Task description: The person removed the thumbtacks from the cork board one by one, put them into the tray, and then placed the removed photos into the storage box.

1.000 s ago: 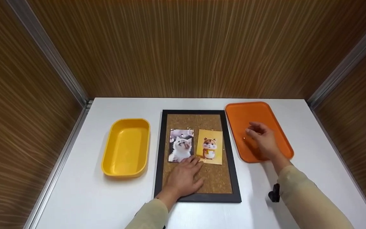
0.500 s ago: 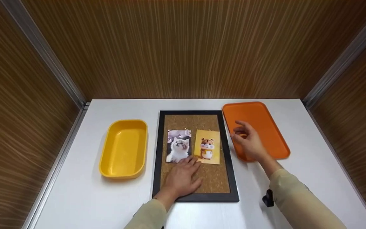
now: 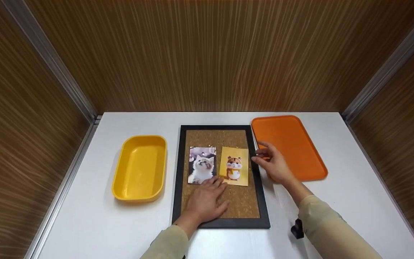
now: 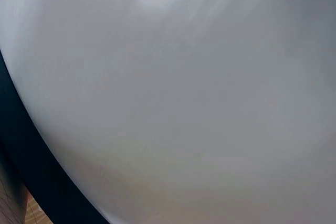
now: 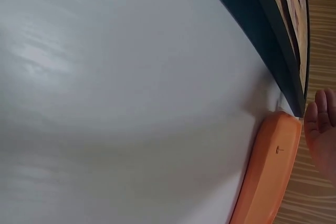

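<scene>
My left hand [image 3: 207, 201] lies spread on a black-framed corkboard [image 3: 239, 203], fingertips reaching the lower edge of a kitten photo [image 3: 202, 165]. Beside that photo is a yellow hamster picture [image 3: 234, 165]. Small shiny specks show along the tops of both pictures. My right hand [image 3: 273, 167] hovers by the board's right frame, thumb and forefinger brought close together; I cannot tell whether something tiny is between them. In the right wrist view, its fingers [image 5: 321, 111] show at the edge, and a small pin [image 5: 279, 150] lies on an orange tray [image 5: 262, 182].
A deep yellow tub [image 3: 115, 187] stands left of the board on a white table [image 3: 77, 223]. At the right, the orange tray's far corner nearly meets the board frame. Wood-grain panels [image 3: 207, 54] wall in the back and both sides.
My right hand has moved left from over the orange tray to the board's right frame. My left hand stays on the board. The whole head view has shifted slightly.
</scene>
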The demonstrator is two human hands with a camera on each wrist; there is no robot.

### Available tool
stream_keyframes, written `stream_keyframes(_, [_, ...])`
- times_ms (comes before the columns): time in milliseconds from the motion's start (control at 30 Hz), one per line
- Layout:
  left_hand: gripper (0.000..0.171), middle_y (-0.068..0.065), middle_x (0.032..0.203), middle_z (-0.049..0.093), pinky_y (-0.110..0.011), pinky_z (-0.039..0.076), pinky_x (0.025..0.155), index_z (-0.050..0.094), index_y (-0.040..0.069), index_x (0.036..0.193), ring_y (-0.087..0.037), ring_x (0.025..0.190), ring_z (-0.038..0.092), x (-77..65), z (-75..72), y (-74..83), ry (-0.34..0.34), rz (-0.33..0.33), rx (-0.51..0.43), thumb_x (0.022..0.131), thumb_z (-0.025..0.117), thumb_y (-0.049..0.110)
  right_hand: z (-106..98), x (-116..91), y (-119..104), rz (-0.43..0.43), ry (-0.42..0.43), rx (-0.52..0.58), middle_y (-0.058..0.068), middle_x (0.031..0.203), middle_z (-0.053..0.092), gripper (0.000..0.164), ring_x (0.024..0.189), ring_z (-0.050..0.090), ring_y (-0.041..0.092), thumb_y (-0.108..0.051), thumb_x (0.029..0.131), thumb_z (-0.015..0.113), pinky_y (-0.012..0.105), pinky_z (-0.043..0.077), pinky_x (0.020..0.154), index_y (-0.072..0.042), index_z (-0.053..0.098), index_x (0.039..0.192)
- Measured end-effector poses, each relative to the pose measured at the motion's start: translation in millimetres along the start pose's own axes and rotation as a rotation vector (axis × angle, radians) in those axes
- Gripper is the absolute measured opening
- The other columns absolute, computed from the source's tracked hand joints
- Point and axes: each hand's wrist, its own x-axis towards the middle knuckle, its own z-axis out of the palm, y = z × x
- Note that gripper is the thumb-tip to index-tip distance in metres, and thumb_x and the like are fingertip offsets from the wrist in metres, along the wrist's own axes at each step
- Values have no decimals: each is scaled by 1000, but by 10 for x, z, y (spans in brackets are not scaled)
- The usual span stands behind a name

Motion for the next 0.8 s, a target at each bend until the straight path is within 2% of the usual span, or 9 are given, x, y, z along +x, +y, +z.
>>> stream_keyframes(133, [64, -3, 162, 50, -41, 32, 126, 56, 18, 156, -25, 153, 41, -8, -5, 3, 15, 2, 7, 105, 49, 55, 43, -20, 24, -4, -17, -15, 23, 130, 65, 66, 114, 64, 34, -11, 99, 76, 44, 52, 100, -6, 45, 158])
stream_keyframes(233, [64, -3, 162, 51, -40, 34, 125, 56, 17, 156, -25, 153, 41, -16, -8, 4, 24, 2, 13, 104, 51, 54, 81, -26, 33, -5, -28, -31, 24, 130, 66, 67, 115, 65, 34, -10, 99, 76, 46, 53, 100, -5, 45, 158])
stream_keyframes(333, [64, -3, 163, 49, -40, 33, 126, 56, 18, 156, -24, 153, 40, -17, -5, 4, 19, -2, 14, 104, 50, 55, 122, -26, 36, -6, -37, -34, 25, 128, 68, 66, 113, 66, 35, -8, 99, 76, 40, 55, 95, -3, 45, 157])
stream_keyframes(533, [65, -2, 164, 47, -40, 30, 127, 55, 18, 157, -24, 155, 38, -8, 7, 0, 7, -14, -8, 104, 49, 56, 183, -27, 53, -13, -36, -30, 30, 125, 69, 64, 109, 67, 39, -2, 98, 74, 19, 53, 82, 2, 45, 155])
stream_keyframes(700, [65, -2, 164, 47, -40, 30, 127, 55, 18, 157, -24, 155, 38, -9, 13, -7, 10, -17, -19, 104, 49, 56, 210, -27, 51, -19, -43, -7, 39, 125, 65, 63, 111, 65, 49, 5, 98, 70, 14, 52, 78, 9, 41, 154])
stream_keyframes(800, [65, -2, 164, 46, -40, 30, 127, 55, 18, 157, -24, 155, 38, -9, 21, -14, 13, -14, -15, 104, 49, 56, 217, -24, 56, -18, -44, -4, 39, 126, 64, 63, 112, 65, 49, 4, 99, 70, 14, 52, 78, 9, 41, 154])
